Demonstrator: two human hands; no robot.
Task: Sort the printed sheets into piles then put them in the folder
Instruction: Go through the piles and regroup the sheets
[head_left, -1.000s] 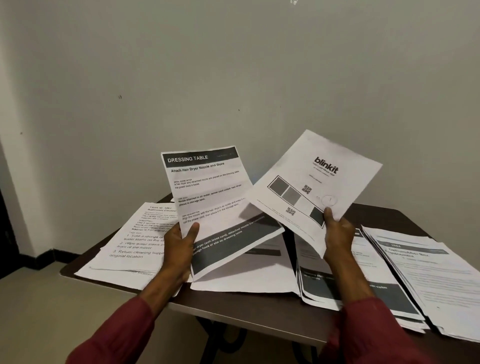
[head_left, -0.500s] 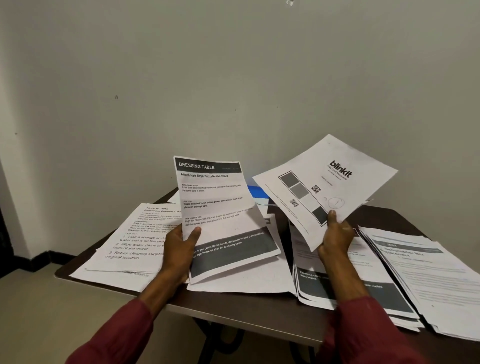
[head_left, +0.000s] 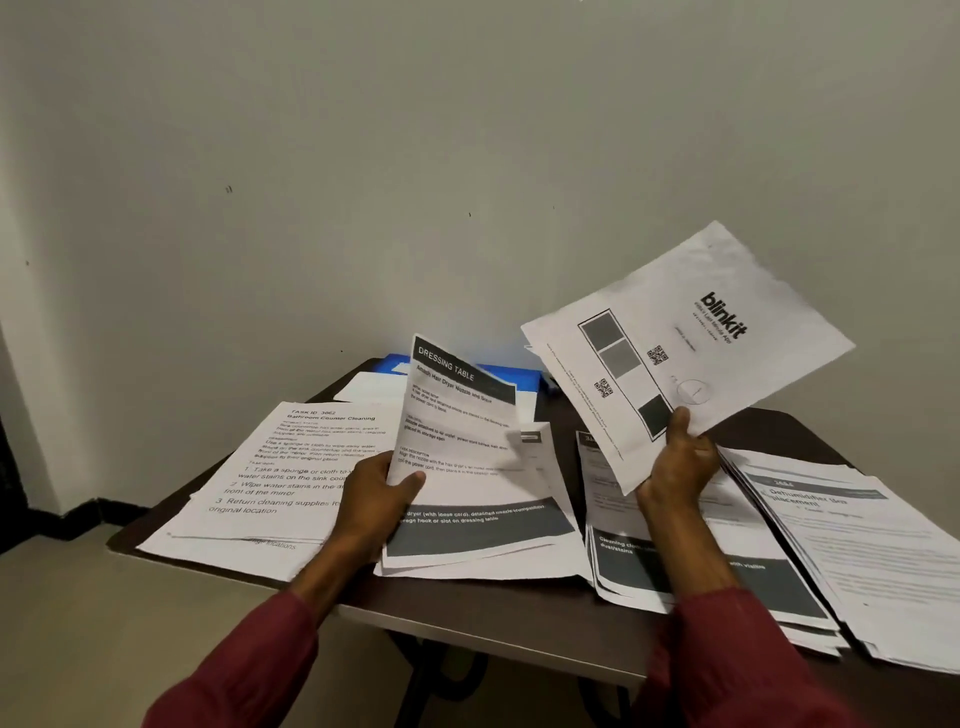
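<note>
The fingers of the left hand (head_left: 371, 488) pinched the Dressing Table sheet (head_left: 457, 447) low over the middle pile (head_left: 498, 569), those of the right hand (head_left: 680, 462) pinched the blinkit sheet (head_left: 691, 338) above the bench (head_left: 493, 613), where crowded, overlapping piles invited a misfiled or slipping page.

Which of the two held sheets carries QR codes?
The blinkit sheet in the right hand: it shows two QR codes beside grey squares. The DRESSING TABLE sheet in the left hand has only text and dark bands.
</note>
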